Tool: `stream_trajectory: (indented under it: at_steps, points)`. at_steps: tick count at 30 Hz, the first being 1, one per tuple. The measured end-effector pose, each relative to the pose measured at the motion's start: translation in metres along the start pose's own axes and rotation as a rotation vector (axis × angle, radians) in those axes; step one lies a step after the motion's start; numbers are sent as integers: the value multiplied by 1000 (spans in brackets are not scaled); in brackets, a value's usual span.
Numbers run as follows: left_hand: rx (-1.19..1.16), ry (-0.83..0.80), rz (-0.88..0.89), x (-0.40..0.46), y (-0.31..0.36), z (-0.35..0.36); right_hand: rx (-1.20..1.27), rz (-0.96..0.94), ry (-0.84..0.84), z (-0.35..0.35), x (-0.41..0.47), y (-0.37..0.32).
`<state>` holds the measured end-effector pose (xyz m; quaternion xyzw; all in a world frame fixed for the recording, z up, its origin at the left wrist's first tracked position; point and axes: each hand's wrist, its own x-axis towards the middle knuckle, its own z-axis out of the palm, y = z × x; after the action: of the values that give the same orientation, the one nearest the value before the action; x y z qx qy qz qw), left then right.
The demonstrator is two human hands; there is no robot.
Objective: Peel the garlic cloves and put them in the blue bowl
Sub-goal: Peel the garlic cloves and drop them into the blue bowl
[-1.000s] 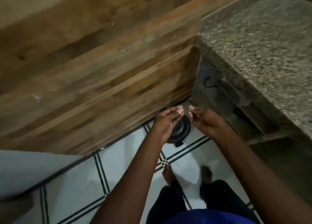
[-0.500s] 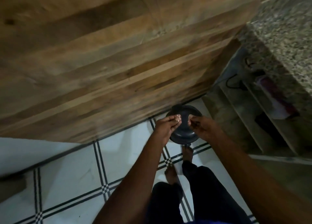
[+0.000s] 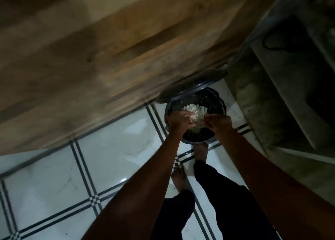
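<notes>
A dark pedal bin (image 3: 215,102) stands on the floor against the wood-panelled wall, its lid (image 3: 192,86) raised. Over the bin's mouth a white clump of garlic peels (image 3: 196,110) sits between my two hands. My left hand (image 3: 178,121) holds the clump's left side with curled fingers. From the right, the curled fingertips of my right hand (image 3: 220,122) pinch it. No garlic cloves and no blue bowl are in view. The frame is dim and motion-blurred.
One bare foot (image 3: 200,150) is at the bin's base, the other (image 3: 179,178) stands behind it on the white tiled floor (image 3: 112,142). A wood-panelled wall (image 3: 108,49) fills the upper left. Grey concrete shelving (image 3: 282,98) with a dark cable rises on the right.
The bin's lid has swung up and the bin now stands open. My hands have dropped lower over its mouth, and the white peels now show between them. The view has tilted further down.
</notes>
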<state>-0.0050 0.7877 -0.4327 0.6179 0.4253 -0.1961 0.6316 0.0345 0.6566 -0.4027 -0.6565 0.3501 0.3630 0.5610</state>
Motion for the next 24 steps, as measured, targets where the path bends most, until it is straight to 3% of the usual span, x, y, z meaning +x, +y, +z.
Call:
stream_trajectory:
  at_steps: [2,4,8,11,13,17,21,24]
  points:
    - [372,117,132,37,-20,13,-477,-24,110,-1,32,10]
    - [679,199,312,65,-38,23,-771,-145,244,1,55,18]
    - [1011,201,376,87,-40,39,-754,-295,394,10,95,34]
    - [1037,108,411,105,-50,45,-743,-341,349,14,115,41]
    - [1057,164,448,114,-50,46,-691,-296,354,13,123,42]
    - [1076,111,469,111,-43,47,-579,-176,258,13,123,41]
    - [890,305,498,58,-11,52,-318,-148,50,3,71,17]
    - [612,234,560,-9,19,49,-207,-172,180,-22,18,0]
